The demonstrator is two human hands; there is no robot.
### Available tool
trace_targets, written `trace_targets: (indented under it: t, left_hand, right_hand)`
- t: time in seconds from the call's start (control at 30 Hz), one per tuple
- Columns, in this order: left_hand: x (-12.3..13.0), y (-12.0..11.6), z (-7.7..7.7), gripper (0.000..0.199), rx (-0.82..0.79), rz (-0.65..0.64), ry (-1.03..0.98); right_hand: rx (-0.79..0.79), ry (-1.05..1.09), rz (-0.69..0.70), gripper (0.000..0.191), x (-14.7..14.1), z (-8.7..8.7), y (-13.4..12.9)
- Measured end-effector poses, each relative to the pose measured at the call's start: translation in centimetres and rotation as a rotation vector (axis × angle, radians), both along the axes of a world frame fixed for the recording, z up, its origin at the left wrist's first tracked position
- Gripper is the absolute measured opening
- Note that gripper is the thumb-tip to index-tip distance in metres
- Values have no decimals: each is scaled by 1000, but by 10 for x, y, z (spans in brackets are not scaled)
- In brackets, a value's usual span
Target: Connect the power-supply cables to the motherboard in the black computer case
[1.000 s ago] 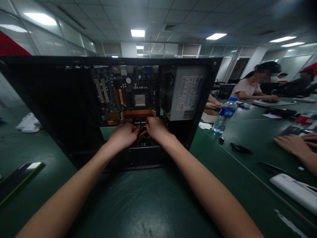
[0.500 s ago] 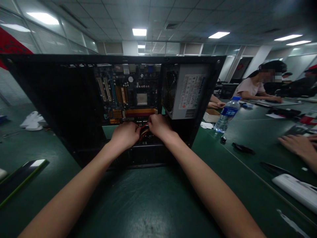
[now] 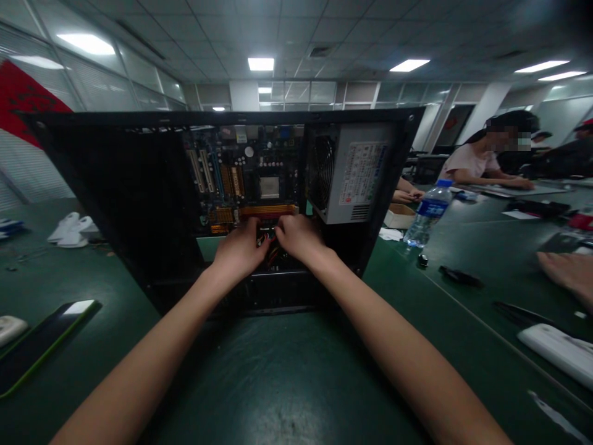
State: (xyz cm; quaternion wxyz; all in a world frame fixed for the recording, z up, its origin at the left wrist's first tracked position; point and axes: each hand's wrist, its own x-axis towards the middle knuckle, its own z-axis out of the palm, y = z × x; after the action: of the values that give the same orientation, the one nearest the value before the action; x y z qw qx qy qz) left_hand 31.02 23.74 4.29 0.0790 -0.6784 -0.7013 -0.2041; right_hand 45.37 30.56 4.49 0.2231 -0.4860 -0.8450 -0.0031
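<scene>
The left hand (image 3: 238, 248) has spread (forefinger nearer the orange slot (image 3: 273, 209)).

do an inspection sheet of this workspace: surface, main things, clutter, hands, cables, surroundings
surface: green table, light glare
main things: open black computer case, standing; motherboard and power supply inside
clutter: phone at left; bottle at right
hands: left hand and right hand inside the case, grips unclear
cables: coloured wires between the hands, ends hidden
surroundings: seated person at right, ceiling lights on
</scene>
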Motion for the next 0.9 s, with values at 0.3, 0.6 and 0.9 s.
trace_targets:
  t: [0.3, 0.6, 0.9]
  left_hand:
    - [-1, 6, -2, 29, -62, -109, 68]
    - [0, 5, 0, 28, -71, -165, 69]
    - [-4, 15, -7, 30, -86, -218, 38]
  right_hand:
    - [24, -55, 366, 30, -3, -2, -7]
    - [5, -69, 435, 29, -1, -3, -3]
    - [-390, -248, 431, 28, -1, -9, 2]
